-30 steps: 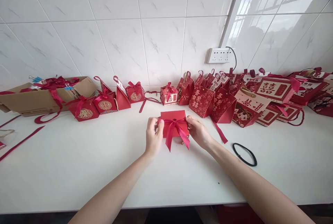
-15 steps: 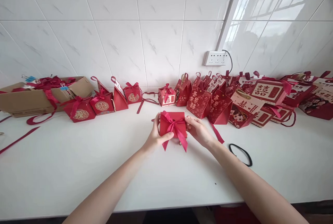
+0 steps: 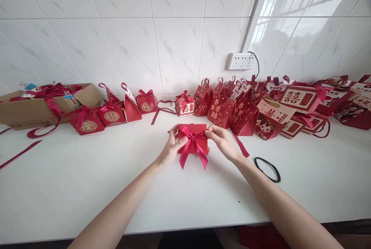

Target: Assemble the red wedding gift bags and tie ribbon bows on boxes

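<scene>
A small red gift box [image 3: 199, 129] with a tied crimson ribbon bow [image 3: 192, 138] sits at the middle of the white table, the ribbon tails hanging over its near side. My left hand [image 3: 171, 145] grips the box's left side, thumb on the front and fingers curled at the edge. At the upper right corner of the box, my right hand [image 3: 222, 141] pinches with thumb and forefinger, where the ribbon meets the edge. Whether it holds ribbon or box edge, I cannot tell. A bit of gold trim shows at the box's right side.
Red gift boxes [image 3: 220, 110] line the wall on the right, several more [image 3: 111, 116] on the left. A cardboard box [image 3: 31, 112] of ribbons stands far left. A black loop [image 3: 268, 169] lies right of my right forearm. A power strip [image 3: 242, 61] is on the tiled wall.
My left thumb has slid up and leftward along the front of the box. The ribbon tails now hang a little wider apart. The view has shifted slightly.
</scene>
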`<state>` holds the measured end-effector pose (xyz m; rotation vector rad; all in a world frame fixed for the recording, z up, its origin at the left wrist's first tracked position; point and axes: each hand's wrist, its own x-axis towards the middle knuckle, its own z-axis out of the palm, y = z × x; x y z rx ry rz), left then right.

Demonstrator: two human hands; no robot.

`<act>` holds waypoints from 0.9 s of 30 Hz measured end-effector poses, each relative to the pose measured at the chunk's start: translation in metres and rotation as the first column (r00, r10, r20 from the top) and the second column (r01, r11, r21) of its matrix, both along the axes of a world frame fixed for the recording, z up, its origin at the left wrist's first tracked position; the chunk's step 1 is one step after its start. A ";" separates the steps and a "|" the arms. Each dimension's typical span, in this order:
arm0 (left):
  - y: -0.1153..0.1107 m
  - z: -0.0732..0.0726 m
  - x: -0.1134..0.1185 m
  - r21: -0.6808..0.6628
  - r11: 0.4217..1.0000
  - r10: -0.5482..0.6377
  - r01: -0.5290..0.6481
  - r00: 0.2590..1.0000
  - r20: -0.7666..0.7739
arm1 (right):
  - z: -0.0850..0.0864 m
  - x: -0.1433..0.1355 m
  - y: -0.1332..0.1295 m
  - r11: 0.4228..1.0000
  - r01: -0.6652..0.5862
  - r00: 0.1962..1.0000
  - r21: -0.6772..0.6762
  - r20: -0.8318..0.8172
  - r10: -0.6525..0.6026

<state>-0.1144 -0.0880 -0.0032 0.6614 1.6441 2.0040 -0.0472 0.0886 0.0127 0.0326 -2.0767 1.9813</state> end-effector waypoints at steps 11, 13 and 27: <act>0.001 0.005 0.001 -0.114 0.983 0.134 -0.143 0.988 -0.079 | -0.004 0.006 -0.009 0.790 0.476 0.853 0.387 -0.423 -0.306; 0.002 0.005 0.001 -0.116 0.982 0.140 -0.148 0.987 -0.076 | -0.003 0.010 -0.015 0.678 0.544 0.781 0.495 -0.593 -0.195; -0.003 0.003 -0.002 -0.071 0.987 0.141 -0.142 0.990 -0.011 | -0.011 0.007 -0.023 0.676 0.374 0.885 0.635 -0.463 -0.055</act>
